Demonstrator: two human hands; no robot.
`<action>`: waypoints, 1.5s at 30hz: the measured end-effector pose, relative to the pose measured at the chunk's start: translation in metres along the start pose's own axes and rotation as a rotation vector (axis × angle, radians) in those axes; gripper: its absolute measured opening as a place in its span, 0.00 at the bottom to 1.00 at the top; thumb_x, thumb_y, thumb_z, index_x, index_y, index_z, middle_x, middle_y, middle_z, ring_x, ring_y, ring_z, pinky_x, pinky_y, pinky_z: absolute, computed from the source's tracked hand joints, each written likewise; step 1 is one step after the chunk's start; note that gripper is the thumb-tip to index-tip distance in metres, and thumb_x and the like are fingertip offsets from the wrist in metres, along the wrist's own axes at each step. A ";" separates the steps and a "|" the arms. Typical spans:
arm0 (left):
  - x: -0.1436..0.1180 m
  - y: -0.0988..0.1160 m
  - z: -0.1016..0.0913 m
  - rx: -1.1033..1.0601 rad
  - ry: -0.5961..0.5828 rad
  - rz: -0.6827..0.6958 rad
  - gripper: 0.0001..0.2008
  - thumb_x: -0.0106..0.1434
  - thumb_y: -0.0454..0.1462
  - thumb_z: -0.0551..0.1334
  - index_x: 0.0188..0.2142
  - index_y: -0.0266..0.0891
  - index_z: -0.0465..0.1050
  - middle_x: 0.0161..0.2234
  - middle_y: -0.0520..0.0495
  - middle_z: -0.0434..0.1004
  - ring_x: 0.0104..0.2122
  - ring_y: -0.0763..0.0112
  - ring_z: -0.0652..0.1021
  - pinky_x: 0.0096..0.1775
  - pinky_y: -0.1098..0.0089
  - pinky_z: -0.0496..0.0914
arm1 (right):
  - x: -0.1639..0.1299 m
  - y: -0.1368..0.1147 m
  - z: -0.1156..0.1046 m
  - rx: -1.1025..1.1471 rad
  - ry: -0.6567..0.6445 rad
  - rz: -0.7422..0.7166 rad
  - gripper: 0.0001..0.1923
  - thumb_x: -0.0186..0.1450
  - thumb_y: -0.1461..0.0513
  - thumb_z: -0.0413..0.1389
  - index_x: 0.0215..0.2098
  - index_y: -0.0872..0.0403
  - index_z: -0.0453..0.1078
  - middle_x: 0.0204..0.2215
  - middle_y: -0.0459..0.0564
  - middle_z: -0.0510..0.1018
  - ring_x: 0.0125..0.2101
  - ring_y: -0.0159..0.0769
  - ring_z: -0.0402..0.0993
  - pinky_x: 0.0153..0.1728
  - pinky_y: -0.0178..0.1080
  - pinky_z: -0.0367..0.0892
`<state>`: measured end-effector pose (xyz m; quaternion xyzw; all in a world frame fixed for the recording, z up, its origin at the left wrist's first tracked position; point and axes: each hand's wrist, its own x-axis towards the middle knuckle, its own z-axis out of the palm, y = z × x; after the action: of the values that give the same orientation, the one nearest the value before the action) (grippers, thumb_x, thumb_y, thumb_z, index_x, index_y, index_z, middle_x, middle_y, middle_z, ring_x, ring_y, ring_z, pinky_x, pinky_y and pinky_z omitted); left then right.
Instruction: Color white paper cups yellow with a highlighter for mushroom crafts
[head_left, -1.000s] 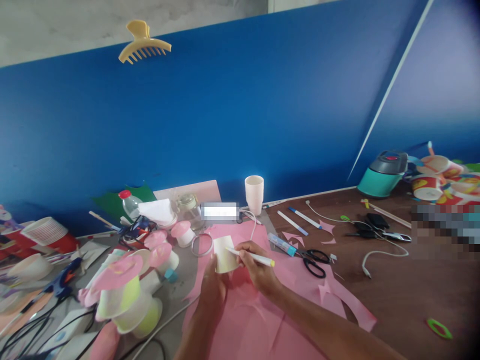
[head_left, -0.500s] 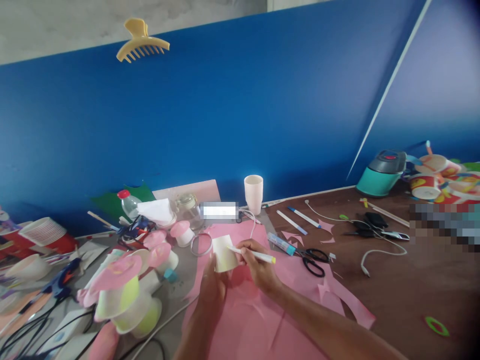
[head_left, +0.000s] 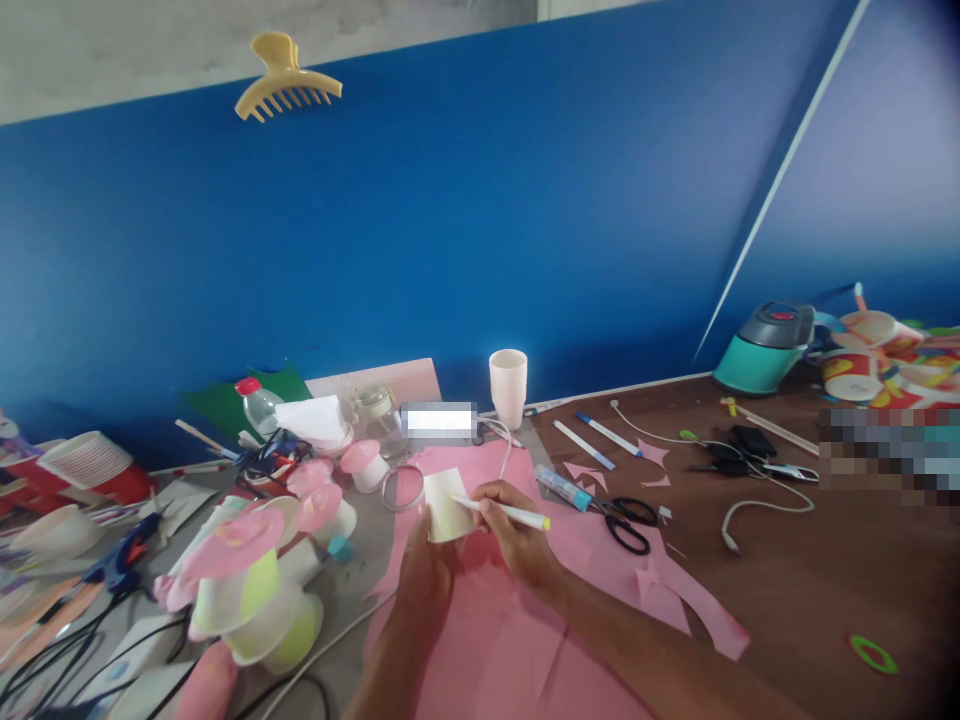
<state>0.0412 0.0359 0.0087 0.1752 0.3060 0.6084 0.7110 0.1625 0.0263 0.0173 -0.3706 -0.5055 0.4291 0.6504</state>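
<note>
My left hand (head_left: 429, 563) is closed around the lower left side of a white paper cup (head_left: 448, 507), which is lifted above a pink paper sheet (head_left: 480, 680). Pale yellow colouring shows on the cup's side. Between the fingers of my right hand (head_left: 517, 535) is a white marker with a yellow end (head_left: 517, 514), its tip against the cup's surface. Right of my hands lie black-handled scissors (head_left: 628, 535) and a blue glue stick (head_left: 561, 486). A roll of clear tape (head_left: 403, 488) rests left of the cup.
Pink-topped paper cups (head_left: 244, 560) crowd the left, near a glue gun (head_left: 127, 560) and black cables. A tall white cup (head_left: 508, 388) stands by the blue partition (head_left: 480, 220). Two more markers (head_left: 609, 435), pink scraps and a white cable (head_left: 772, 505) lie to the right.
The marker's tip has shifted very slightly along the cup's side. Both hands keep the same grip, and the view has moved a little.
</note>
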 end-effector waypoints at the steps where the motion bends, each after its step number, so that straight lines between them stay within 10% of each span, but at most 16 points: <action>1: -0.001 0.000 0.000 0.007 -0.007 -0.011 0.11 0.63 0.40 0.64 0.36 0.33 0.80 0.30 0.46 0.83 0.28 0.69 0.80 0.39 0.71 0.73 | 0.000 0.000 0.000 -0.001 -0.001 0.005 0.10 0.65 0.55 0.54 0.33 0.53 0.71 0.21 0.44 0.71 0.22 0.32 0.66 0.25 0.35 0.63; 45: -0.005 0.005 0.002 -0.003 -0.073 -0.034 0.15 0.61 0.44 0.65 0.39 0.34 0.79 0.36 0.44 0.84 0.36 0.66 0.81 0.43 0.69 0.74 | -0.001 0.001 0.001 0.025 0.050 0.039 0.10 0.63 0.55 0.56 0.31 0.53 0.71 0.20 0.43 0.71 0.21 0.32 0.65 0.24 0.35 0.62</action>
<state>0.0380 0.0325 0.0146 0.1910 0.2820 0.5897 0.7323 0.1609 0.0262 0.0161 -0.3827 -0.4762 0.4385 0.6591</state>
